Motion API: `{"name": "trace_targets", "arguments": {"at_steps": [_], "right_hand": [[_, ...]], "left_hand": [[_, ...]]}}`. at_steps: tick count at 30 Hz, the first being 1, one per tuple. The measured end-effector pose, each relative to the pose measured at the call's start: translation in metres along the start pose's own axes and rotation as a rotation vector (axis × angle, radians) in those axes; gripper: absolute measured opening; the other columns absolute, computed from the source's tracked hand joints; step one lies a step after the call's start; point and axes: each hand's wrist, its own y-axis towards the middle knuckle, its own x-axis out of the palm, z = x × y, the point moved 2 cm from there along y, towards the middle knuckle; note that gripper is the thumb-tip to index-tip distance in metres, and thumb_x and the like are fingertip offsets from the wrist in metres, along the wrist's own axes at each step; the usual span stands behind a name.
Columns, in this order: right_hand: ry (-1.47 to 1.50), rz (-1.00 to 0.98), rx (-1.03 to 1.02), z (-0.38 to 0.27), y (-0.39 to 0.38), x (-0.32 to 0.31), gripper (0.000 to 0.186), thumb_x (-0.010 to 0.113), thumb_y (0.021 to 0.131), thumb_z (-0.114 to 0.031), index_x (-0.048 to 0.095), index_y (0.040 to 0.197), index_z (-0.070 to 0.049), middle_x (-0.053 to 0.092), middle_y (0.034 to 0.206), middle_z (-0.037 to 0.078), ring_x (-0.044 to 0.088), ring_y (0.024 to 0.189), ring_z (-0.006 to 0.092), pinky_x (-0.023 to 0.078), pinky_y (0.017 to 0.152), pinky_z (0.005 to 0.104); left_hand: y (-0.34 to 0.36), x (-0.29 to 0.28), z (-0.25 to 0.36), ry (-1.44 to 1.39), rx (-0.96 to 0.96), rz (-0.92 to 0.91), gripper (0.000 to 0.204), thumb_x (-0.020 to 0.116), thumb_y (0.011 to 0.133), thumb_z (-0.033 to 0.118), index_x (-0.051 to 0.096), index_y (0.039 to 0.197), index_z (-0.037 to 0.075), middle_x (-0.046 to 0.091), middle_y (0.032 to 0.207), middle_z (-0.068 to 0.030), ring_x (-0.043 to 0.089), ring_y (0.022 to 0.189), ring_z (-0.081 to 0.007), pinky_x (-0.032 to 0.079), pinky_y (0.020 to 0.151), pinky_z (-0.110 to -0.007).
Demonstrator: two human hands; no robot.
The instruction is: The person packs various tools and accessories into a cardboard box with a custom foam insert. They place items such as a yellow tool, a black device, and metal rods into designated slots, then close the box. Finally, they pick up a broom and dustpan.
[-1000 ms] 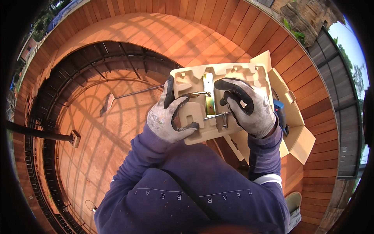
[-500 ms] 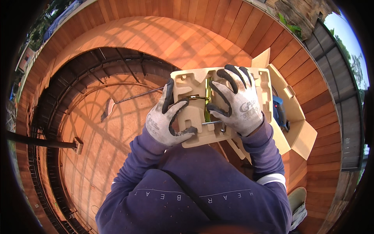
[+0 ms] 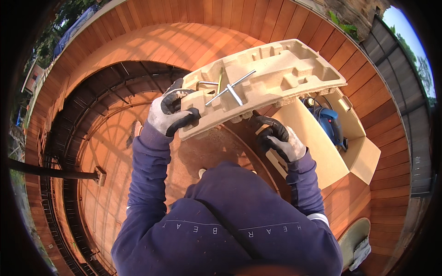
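Note:
My left hand (image 3: pixel 171 110), in a grey-and-black glove, grips the left end of a moulded cardboard tray (image 3: pixel 294 57), which is raised and tilted. On the tray lie crossed silver rods (image 3: pixel 234 89), a bent metal piece (image 3: pixel 205 83) and a narrow yellowish metal strip (image 3: pixel 221 74). My right hand (image 3: pixel 280 138), also gloved, is below the tray's front edge with curled fingers; what they hold, if anything, I cannot make out. Beside it stands an open cardboard box (image 3: pixel 359 163) containing a blue power tool (image 3: pixel 329 122), partly under the tray.
Curved wooden bench boards (image 3: pixel 230 34) surround a sunken circular floor (image 3: pixel 108 207) with black metal framework (image 3: pixel 124 78). A dark post (image 3: pixel 50 170) reaches in from the left. A greenish round object with grey cloth (image 3: pixel 354 239) is at the lower right.
The tray has risen and tilted, its right end upward and away. My left hand moved up and left with it. My right hand left the metal parts and dropped below the tray.

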Motion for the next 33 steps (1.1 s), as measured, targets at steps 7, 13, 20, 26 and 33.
{"name": "trace_targets", "arguments": {"at_steps": [7,13,20,26,33], "right_hand": [[0.346,0.066,-0.241,-0.031,0.056,0.031,0.038,0.057,0.102,-0.004,0.054,0.14,0.002,0.072,0.111,0.016,0.072,0.092,0.0206,0.058,0.079,0.0329],[0.013,0.414,-0.457,0.001,0.024,-0.024,0.032,0.057,0.103,-0.018,0.059,0.131,-0.001,0.067,0.123,0.013,0.066,0.112,0.0196,0.055,0.096,0.0384],[-1.103,1.087,-0.644,0.07,-0.05,-0.142,0.052,0.056,0.104,-0.039,0.048,0.148,-0.014,0.054,0.146,0.012,0.059,0.125,0.0253,0.05,0.106,0.0465],[-1.31,1.168,-0.477,0.069,-0.105,-0.179,0.049,0.061,0.101,-0.033,0.054,0.145,-0.013,0.059,0.142,0.012,0.06,0.126,0.0274,0.05,0.106,0.045],[-1.182,1.231,-0.346,0.019,-0.128,-0.151,0.044,0.062,0.1,-0.024,0.058,0.14,-0.008,0.063,0.138,0.014,0.064,0.122,0.0274,0.053,0.102,0.0421]], "left_hand": [[0.072,-0.018,0.032,0.011,0.131,-0.363,0.045,0.076,0.08,0.017,0.071,0.119,-0.006,0.07,0.124,-0.0187,0.054,0.136,-0.0275,0.038,0.114,-0.036],[0.109,0.014,0.037,-0.04,0.2,-0.574,0.06,0.076,0.075,0.012,0.067,0.131,-0.004,0.054,0.149,-0.0268,0.033,0.154,-0.032,0.028,0.12,-0.039],[0.129,0.138,0.085,0.211,0.444,-0.617,0.065,0.081,0.066,0.02,0.071,0.126,-0.001,0.046,0.156,-0.0293,0.034,0.153,-0.0333,0.029,0.122,-0.042],[0.163,0.235,0.084,0.253,0.576,-0.675,0.062,0.086,0.064,0.025,0.074,0.121,0.004,0.043,0.159,-0.0259,0.044,0.148,-0.0352,0.035,0.118,-0.041],[0.206,0.279,0.069,0.584,0.729,-0.712,0.065,0.09,0.063,0.036,0.073,0.123,0.016,0.04,0.161,-0.0231,0.038,0.147,-0.0471,0.037,0.119,-0.049]]}}
